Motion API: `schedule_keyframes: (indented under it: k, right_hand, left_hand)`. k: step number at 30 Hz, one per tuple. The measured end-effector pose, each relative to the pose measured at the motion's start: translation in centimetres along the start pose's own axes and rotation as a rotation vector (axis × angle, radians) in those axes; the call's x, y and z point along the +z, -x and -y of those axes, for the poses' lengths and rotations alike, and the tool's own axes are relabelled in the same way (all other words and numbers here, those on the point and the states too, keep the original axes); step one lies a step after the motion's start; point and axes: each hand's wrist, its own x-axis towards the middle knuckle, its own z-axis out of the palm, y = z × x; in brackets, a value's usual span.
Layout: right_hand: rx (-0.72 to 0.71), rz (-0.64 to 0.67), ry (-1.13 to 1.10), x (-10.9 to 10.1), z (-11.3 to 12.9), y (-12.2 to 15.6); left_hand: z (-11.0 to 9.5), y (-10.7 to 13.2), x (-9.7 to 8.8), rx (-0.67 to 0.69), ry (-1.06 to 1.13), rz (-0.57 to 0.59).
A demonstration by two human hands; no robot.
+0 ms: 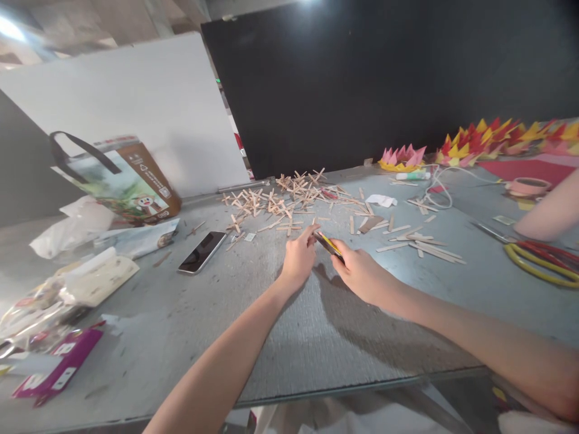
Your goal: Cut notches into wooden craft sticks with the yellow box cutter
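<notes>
Head view | right hand [359, 269] grasping yellow-black cutter [329, 244] | left hand [299, 259] by its front end, hold hidden, cannot tell

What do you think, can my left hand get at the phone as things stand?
Probably yes. The phone lies flat on the table left of your left hand, and nothing seems to block the way. That hand is close to the cutter in your right hand, though.
</notes>
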Motion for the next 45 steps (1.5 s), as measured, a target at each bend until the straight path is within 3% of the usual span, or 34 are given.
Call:
schedule_keyframes:
  k: [3, 6, 8, 15, 20, 27, 32, 37, 45]
  right_hand:
    - [0.012, 0.019, -0.002, -0.6, 0.8, 1.1]
    - [0.001, 0.078, -0.061, -1.7, 1.5, 1.7]
    - [0.000, 0.035, -0.073, -2.3, 1.4, 1.5]
    - [-0.045, -0.110, -0.094, -2.4, -0.1, -0.1]
    - [-0.060, -0.149, -0.101, -2.2, -0.1, 0.0]
    - [-0.071, -0.146, -0.086, -2.1, -0.1, 0.0]
    - [-0.070, -0.132, -0.080, -1.9, -0.3, 0.0]
    - [-0.089, -0.081, -0.078, -1.9, -0.5, -0.1]
    - [-0.092, -0.079, -0.104, -2.0, -0.4, -0.1]
  left_hand:
    - [1.6, -1.1, -2.0, -0.160, 0.071, -0.163]
    - [2.7, -1.9, -4.2, -0.138, 0.101, -0.293]
    - [2.8, -1.9, -4.5, -0.100, 0.188, -0.323]
    - [2.2, -1.0, -1.6, -0.155, 0.377, 0.059]
    - [2.5, -1.0, -1.7, -0.138, 0.344, 0.182]
    - [2.7, -1.2, -2.1, -0.055, 0.176, 0.224]
    - [2.5, -1.1, -2.3, 0.082, 0.047, 0.305]
    - [2.3, -0.9, -2.2, 0.184, -0.061, 0.314]
    - [2.3, -0.8, -2.4, 0.089, -0.203, 0.155]
